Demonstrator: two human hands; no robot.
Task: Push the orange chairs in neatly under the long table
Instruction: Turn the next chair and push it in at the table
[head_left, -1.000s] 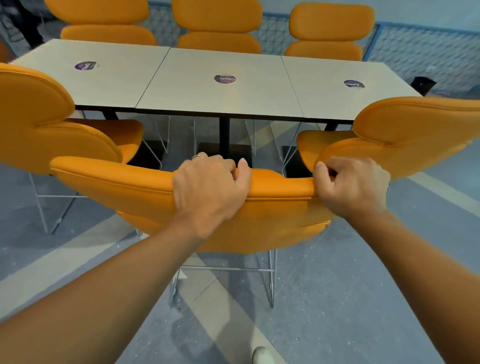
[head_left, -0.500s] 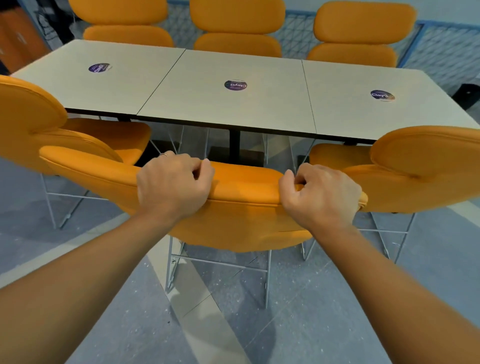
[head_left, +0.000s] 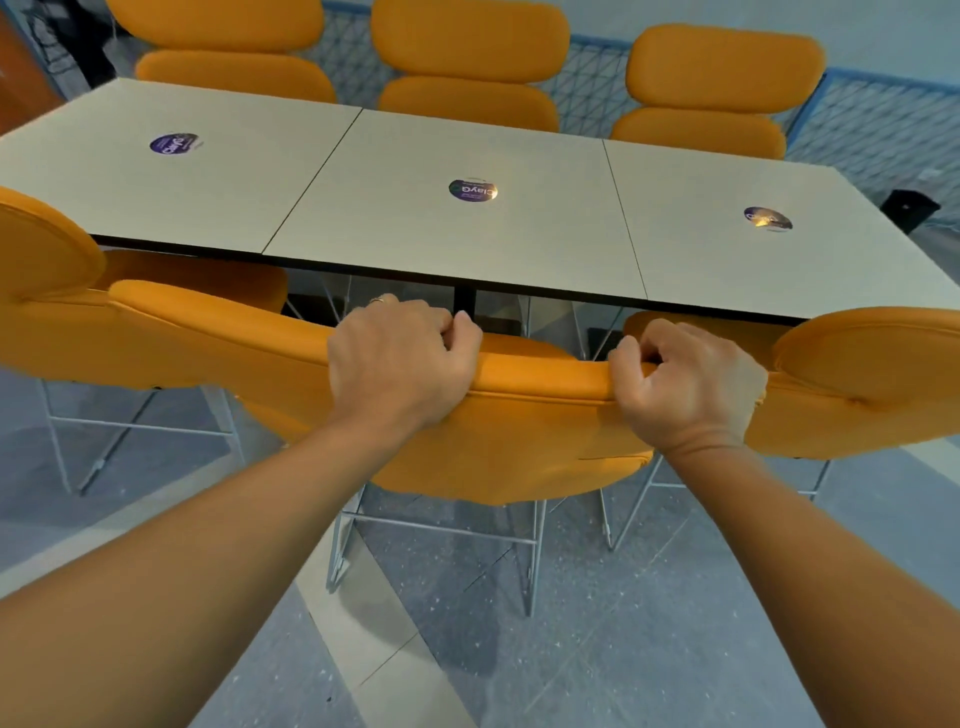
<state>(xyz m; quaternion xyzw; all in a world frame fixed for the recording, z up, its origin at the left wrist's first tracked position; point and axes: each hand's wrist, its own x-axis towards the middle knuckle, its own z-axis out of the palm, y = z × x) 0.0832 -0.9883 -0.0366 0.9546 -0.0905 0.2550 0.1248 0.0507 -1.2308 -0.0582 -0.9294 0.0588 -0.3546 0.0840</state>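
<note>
Left hand and right hand, fingers curled over the middle orange chair's backrest, beside the long table.

The table runs L to R ahead of you. Near side, 3 chairs w/ backs toward you: mid chair straight in front, L chair beside it, R chair on the other side. Your left hand grips the mid chair's top edge near centre, your right hand at its right end. Far side: far L chair, far mid chair, far R chair, all against the far edge. On top: L sticker, mid sticker, R sticker. A mesh fence stands behind the far chairs.
</note>
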